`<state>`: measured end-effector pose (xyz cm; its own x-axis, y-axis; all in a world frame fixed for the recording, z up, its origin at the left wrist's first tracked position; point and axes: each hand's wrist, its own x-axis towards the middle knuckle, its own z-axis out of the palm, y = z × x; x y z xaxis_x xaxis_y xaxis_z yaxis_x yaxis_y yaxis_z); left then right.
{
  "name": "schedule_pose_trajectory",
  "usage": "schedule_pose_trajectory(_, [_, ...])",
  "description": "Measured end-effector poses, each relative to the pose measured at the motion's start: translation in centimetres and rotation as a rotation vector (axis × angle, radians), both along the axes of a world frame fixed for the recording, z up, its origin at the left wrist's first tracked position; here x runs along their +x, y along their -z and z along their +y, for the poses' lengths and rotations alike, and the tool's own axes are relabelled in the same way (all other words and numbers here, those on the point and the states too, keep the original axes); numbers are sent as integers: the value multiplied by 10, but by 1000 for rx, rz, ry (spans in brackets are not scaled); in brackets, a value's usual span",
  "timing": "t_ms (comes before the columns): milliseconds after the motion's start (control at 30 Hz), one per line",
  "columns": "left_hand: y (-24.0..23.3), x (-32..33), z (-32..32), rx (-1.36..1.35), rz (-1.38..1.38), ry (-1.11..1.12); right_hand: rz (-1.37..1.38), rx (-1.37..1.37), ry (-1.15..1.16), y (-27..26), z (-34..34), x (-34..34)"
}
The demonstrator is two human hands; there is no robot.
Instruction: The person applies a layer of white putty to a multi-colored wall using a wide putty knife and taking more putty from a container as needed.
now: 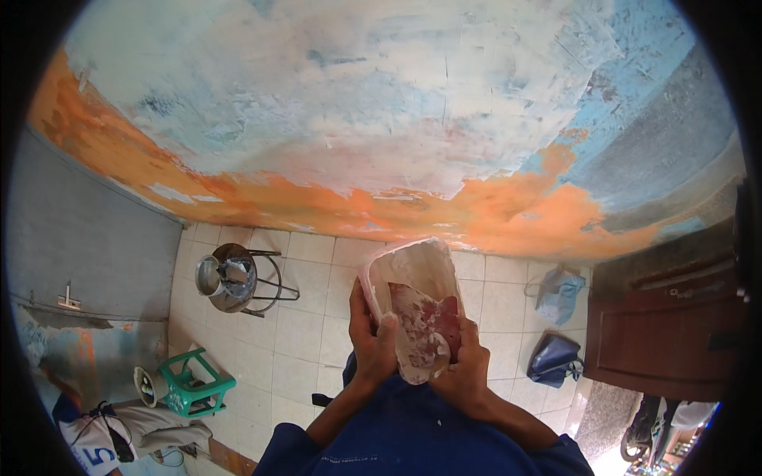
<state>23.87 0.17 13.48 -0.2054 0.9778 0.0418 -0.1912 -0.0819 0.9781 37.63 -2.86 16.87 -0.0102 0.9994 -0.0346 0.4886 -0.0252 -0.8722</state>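
Note:
My left hand (pixel 375 348) grips the left side of a plaster-smeared rectangular plastic tub (pixel 370 271), its thumb over the rim. A pale coating of filler lines the inside. My right hand (pixel 467 369) holds a dark red putty spreader (pixel 447 318), smeared with filler, against the tub's open top. Whether the right fingers also touch the tub's side is hidden. Both hands are close in front of my blue shirt (pixel 417 437). Beyond them rises a wall (pixel 387 119) with whitish filler over its upper part and orange paint along its base.
Left on the tiled floor (pixel 297 333) stands a round stool (pixel 229 303) bearing a metal pot (pixel 208 275). A green plastic stool (pixel 196 387) and another person (pixel 131 428) are lower left. Two bags, light blue (pixel 559 294) and dark blue (pixel 553 360), lie by a brown wooden door (pixel 661 321).

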Motion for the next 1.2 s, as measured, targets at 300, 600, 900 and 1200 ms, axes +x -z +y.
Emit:
schedule_pose_trajectory(300, [12, 1, -1, -45, -121, 53, 221, 43, 36, 12, 1, 2])
schedule_pose_trajectory(600, [14, 2, -2, -26, -195, 73, 317, -56, 139, -8, 8, 13])
schedule_pose_trajectory(900, [28, -2, -3, -101, -209, 82, 801, -144, 327, -20, 24, 36])
schedule_pose_trajectory(1200, [27, 7, 1, -297, -434, 146, 946, -127, 267, -37, 31, 40])
